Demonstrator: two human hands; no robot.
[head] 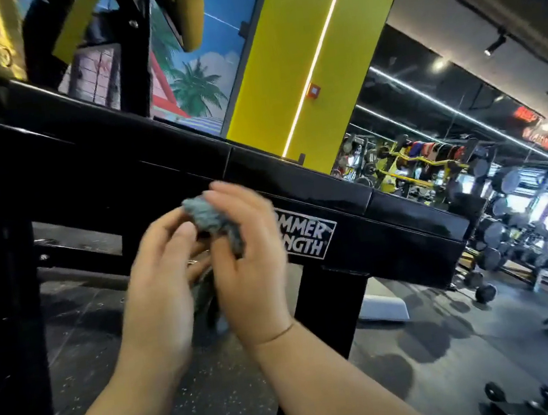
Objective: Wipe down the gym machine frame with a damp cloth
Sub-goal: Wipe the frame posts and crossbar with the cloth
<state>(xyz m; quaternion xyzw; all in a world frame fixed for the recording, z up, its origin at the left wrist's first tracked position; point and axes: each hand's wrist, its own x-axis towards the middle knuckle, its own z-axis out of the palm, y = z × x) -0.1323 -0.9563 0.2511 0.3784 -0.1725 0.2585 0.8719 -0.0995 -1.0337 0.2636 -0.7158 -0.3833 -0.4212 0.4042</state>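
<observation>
Your head camera looks forward and down, tilted, close on both hands (pixel 204 271) before the black frame (pixel 297 183). Beyond, to the right, the gym floor (pixel 454 340) recedes.

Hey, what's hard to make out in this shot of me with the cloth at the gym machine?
- Cloth, head view: bunched between left hand and right hand; dampness unreadable.
- Frame label: first letters hidden by the right hand.
- Right hand fingers: motion-blurred.
- Distant racks: too small.
</observation>
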